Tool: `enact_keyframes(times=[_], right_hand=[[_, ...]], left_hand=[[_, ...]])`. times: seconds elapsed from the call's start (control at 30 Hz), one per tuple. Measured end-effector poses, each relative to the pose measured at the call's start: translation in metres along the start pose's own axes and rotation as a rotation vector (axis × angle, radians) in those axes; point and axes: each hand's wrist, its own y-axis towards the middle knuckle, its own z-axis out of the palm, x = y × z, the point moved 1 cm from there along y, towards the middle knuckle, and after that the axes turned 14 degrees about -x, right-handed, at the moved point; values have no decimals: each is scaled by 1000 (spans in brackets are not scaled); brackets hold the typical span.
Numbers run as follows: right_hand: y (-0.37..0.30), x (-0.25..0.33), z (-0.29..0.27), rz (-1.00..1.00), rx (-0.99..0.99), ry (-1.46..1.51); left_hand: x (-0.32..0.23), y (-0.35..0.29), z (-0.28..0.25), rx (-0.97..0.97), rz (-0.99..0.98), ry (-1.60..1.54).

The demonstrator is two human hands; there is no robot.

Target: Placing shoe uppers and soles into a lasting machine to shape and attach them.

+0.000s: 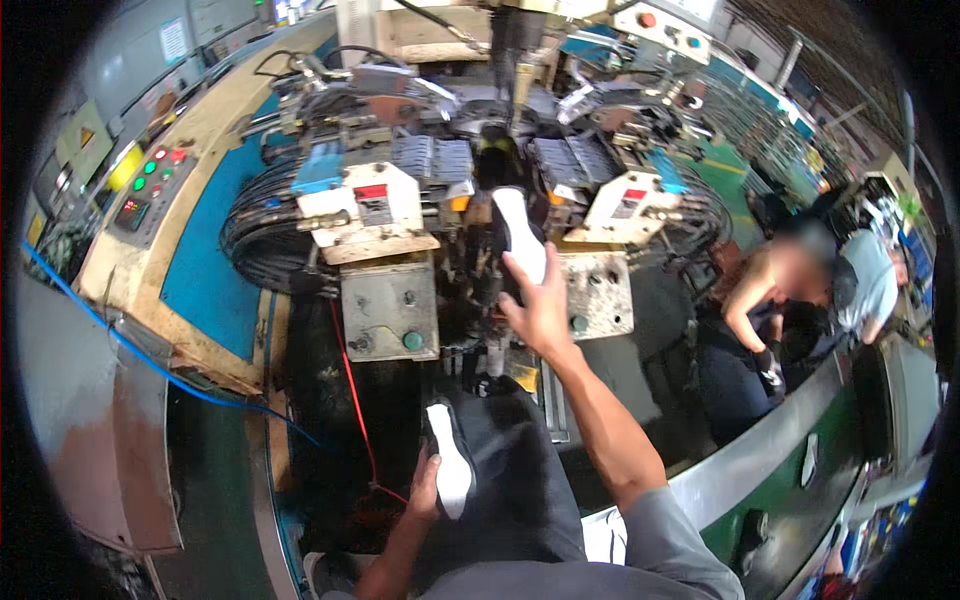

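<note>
My left hand (427, 488) is low in front of my lap, its fingers wrapped round the side of a dark shoe (453, 475) with its white bottom turned up. Farther ahead, a second shoe (520, 235), also white side up, lies at the middle of a machine (390, 305). The near end of that shoe is in the grip of my right hand (545, 310), thumb apart on its left side. The far end points into the gap between the machine's two metal plate blocks. Its underside is hidden.
A control panel (150, 190) with coloured buttons sits on the left. Black hose bundles (262, 235) flank the machine, and a blue hose (180, 385) and red cord (347, 375) run beside me. At right, two people (755, 310) are beyond a metal-edged conveyor (740, 485).
</note>
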Motion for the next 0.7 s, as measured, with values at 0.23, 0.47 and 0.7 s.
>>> enact_keyframes(times=[0.23,0.47,0.7], right_hand=[[-23,33,13,-29,55,-61],[-30,27,26,-38,102,-72],[39,15,60,6,95,-89]], left_hand=[[5,4,10,-20,13,108],[3,1,13,-99,-9,3],[-13,2,19,-84,21,104]])
